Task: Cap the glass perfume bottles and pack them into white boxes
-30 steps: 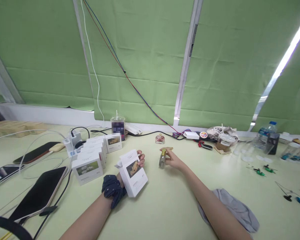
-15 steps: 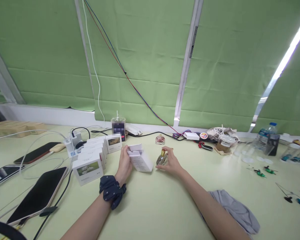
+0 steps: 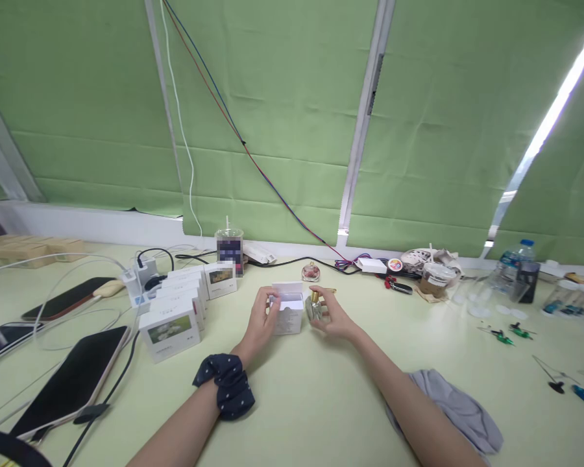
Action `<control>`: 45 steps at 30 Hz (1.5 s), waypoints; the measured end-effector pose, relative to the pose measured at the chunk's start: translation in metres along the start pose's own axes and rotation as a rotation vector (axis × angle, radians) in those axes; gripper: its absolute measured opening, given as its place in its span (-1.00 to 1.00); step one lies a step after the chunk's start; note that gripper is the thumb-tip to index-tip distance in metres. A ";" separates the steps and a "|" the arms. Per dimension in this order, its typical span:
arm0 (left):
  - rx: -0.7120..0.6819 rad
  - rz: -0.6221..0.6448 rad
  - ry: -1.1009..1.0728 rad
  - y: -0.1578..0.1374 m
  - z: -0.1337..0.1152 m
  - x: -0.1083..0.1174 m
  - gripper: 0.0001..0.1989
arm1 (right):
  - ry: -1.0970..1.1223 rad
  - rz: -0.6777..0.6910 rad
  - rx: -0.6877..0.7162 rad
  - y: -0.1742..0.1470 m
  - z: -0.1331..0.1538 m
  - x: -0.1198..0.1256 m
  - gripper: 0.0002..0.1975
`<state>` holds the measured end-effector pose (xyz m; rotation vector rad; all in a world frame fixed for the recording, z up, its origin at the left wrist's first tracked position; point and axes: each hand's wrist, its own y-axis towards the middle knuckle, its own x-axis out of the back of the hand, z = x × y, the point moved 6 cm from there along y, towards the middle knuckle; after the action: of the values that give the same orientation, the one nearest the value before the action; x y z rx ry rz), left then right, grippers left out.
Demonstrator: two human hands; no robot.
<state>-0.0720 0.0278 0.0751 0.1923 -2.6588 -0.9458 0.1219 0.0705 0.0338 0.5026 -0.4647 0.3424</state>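
Note:
In the head view my left hand (image 3: pixel 261 319) grips the left side of a small white carton (image 3: pixel 289 320), which stands on the table with its top flap raised. Close by on the right, my right hand (image 3: pixel 337 316) pinches a clear glass perfume bottle (image 3: pixel 314 309) with a gold neck. The bottle is beside the carton, near its right wall. Behind them a second small glass bottle (image 3: pixel 311 272) with a reddish label stands on the table. A row of white boxes with flower pictures (image 3: pixel 171 331) is left of my left hand.
Phones (image 3: pixel 73 376) and charging cables lie at the left. A drink cup (image 3: pixel 230 250) stands at the back. On the right are pliers (image 3: pixel 399 285), a jar (image 3: pixel 437 277), a water bottle (image 3: pixel 516 259), small green parts (image 3: pixel 503 337) and a grey cloth (image 3: pixel 455 408).
My left hand has moved right and turned the carton from tilted to upright. The perfume bottle in my right hand has stayed nearly in place and now has the carton close beside it.

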 end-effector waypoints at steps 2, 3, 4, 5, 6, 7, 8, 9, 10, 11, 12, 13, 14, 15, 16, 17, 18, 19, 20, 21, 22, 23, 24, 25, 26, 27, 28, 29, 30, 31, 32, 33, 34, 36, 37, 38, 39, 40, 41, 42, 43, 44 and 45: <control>0.027 0.036 0.005 0.000 0.000 -0.002 -0.82 | -0.088 -0.089 0.002 0.002 0.001 -0.001 -0.28; 0.050 0.044 -0.009 0.000 0.001 -0.002 -0.80 | -0.129 -0.130 0.004 0.003 0.003 -0.001 -0.32; 0.073 0.047 -0.029 0.001 0.002 -0.002 -0.78 | -0.165 -0.160 0.010 0.004 0.004 -0.002 -0.35; 0.094 0.049 -0.048 0.001 0.004 -0.002 -0.76 | -0.193 -0.176 0.021 0.004 0.007 -0.003 -0.39; 0.111 0.049 -0.063 0.002 0.006 -0.002 -0.74 | -0.216 -0.180 0.036 0.005 0.009 -0.003 -0.42; 0.121 0.048 -0.071 0.002 0.007 -0.002 -0.73 | -0.235 -0.182 0.050 0.005 0.012 -0.003 -0.44; 0.128 0.048 -0.075 0.003 0.009 -0.002 -0.71 | -0.251 -0.183 0.053 0.005 0.013 -0.001 -0.45; 0.136 0.050 -0.079 0.003 0.010 -0.002 -0.69 | -0.264 -0.187 0.041 0.005 0.013 0.001 -0.45; 0.146 0.052 -0.084 0.004 0.011 -0.003 -0.66 | -0.273 -0.196 0.011 0.004 0.012 0.005 -0.45; 0.157 0.054 -0.091 0.004 0.013 -0.003 -0.63 | -0.275 -0.212 -0.026 0.004 0.010 0.009 -0.43; 0.171 0.056 -0.102 0.005 0.013 -0.003 -0.61 | -0.266 -0.236 -0.061 0.004 0.008 0.015 -0.42; 0.186 0.057 -0.116 0.005 0.014 -0.003 -0.58 | -0.246 -0.269 -0.085 0.005 0.007 0.022 -0.40; 0.201 0.056 -0.133 0.005 0.014 -0.002 -0.56 | -0.213 -0.314 -0.093 0.005 0.008 0.031 -0.41; 0.214 0.056 -0.150 0.005 0.014 -0.002 -0.54 | -0.166 -0.370 -0.080 0.006 0.011 0.039 -0.41; 0.224 0.055 -0.168 0.006 0.014 -0.002 -0.53 | -0.107 -0.428 -0.047 0.007 0.016 0.049 -0.43; 0.231 0.054 -0.185 0.006 0.014 -0.001 -0.53 | -0.040 -0.481 0.001 0.008 0.024 0.057 -0.44; 0.237 0.054 -0.203 0.006 0.013 -0.001 -0.53 | 0.029 -0.522 0.061 0.010 0.034 0.064 -0.44; 0.242 0.050 -0.220 0.006 0.013 -0.001 -0.52 | 0.097 -0.533 0.127 0.012 0.045 0.067 -0.43; 0.247 0.048 -0.237 0.006 0.013 -0.001 -0.52 | 0.153 -0.525 0.190 0.015 0.058 0.068 -0.42; 0.250 0.047 -0.251 0.006 0.013 -0.002 -0.52 | 0.195 -0.492 0.241 0.018 0.070 0.066 -0.41; 0.250 0.049 -0.262 0.005 0.013 -0.002 -0.53 | 0.226 -0.449 0.283 0.022 0.081 0.061 -0.41; 0.246 0.051 -0.269 0.005 0.013 -0.003 -0.53 | 0.244 -0.409 0.317 0.026 0.091 0.054 -0.41; 0.240 0.057 -0.275 0.005 0.013 -0.003 -0.53 | 0.247 -0.370 0.343 0.029 0.099 0.046 -0.42; 0.234 0.067 -0.284 0.005 0.013 -0.004 -0.54 | 0.239 -0.331 0.363 0.032 0.105 0.037 -0.45; 0.229 0.081 -0.297 0.004 0.013 -0.005 -0.54 | 0.227 -0.296 0.379 0.034 0.108 0.028 -0.47; 0.225 0.094 -0.312 0.004 0.013 -0.006 -0.54 | 0.215 -0.268 0.386 0.035 0.109 0.019 -0.50; 0.223 0.104 -0.327 0.004 0.014 -0.007 -0.54 | 0.203 -0.244 0.388 0.036 0.108 0.012 -0.52; 0.221 0.112 -0.339 0.003 0.014 -0.007 -0.54 | 0.195 -0.225 0.387 0.037 0.106 0.007 -0.54; 0.220 0.116 -0.344 0.003 0.014 -0.007 -0.55 | 0.189 -0.209 0.384 0.037 0.103 0.003 -0.56; 0.219 0.114 -0.342 0.003 0.014 -0.007 -0.56 | 0.184 -0.193 0.380 0.037 0.099 0.001 -0.57; 0.218 0.111 -0.337 0.003 0.014 -0.007 -0.58 | 0.179 -0.178 0.375 0.037 0.096 0.001 -0.57; 0.217 0.107 -0.332 0.003 0.014 -0.006 -0.60 | 0.169 -0.167 0.368 0.037 0.094 0.002 -0.57; 0.216 0.104 -0.328 0.003 0.014 -0.006 -0.61 | 0.151 -0.157 0.357 0.036 0.092 0.003 -0.57; 0.216 0.097 -0.325 0.002 0.013 -0.006 -0.64 | 0.090 -0.127 0.328 0.037 0.091 0.006 -0.56; 0.216 0.096 -0.324 0.002 0.013 -0.006 -0.64 | 0.056 -0.107 0.313 0.037 0.090 0.008 -0.56; 0.217 0.097 -0.324 0.002 0.013 -0.006 -0.64 | 0.028 -0.085 0.301 0.038 0.090 0.008 -0.55; 0.219 0.098 -0.321 0.001 0.013 -0.006 -0.63 | 0.010 -0.061 0.290 0.038 0.090 0.009 -0.55; 0.222 0.100 -0.318 0.001 0.013 -0.006 -0.62 | 0.002 -0.041 0.282 0.038 0.089 0.009 -0.54; 0.228 0.101 -0.314 0.001 0.014 -0.007 -0.62 | 0.002 -0.026 0.276 0.038 0.088 0.009 -0.54; 0.236 0.104 -0.312 0.001 0.015 -0.007 -0.62 | 0.004 -0.011 0.271 0.039 0.086 0.009 -0.53; 0.247 0.106 -0.311 0.001 0.016 -0.007 -0.62 | 0.004 0.002 0.269 0.039 0.084 0.009 -0.53; 0.258 0.109 -0.311 0.001 0.017 -0.008 -0.62 | 0.002 0.013 0.269 0.039 0.083 0.009 -0.52; 0.265 0.109 -0.311 0.000 0.018 -0.008 -0.61 | -0.001 0.023 0.270 0.039 0.082 0.008 -0.52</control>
<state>-0.0708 0.0407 0.0600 -0.0473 -3.0408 -0.6299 0.0849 0.0606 0.1162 0.7603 -0.4277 0.4294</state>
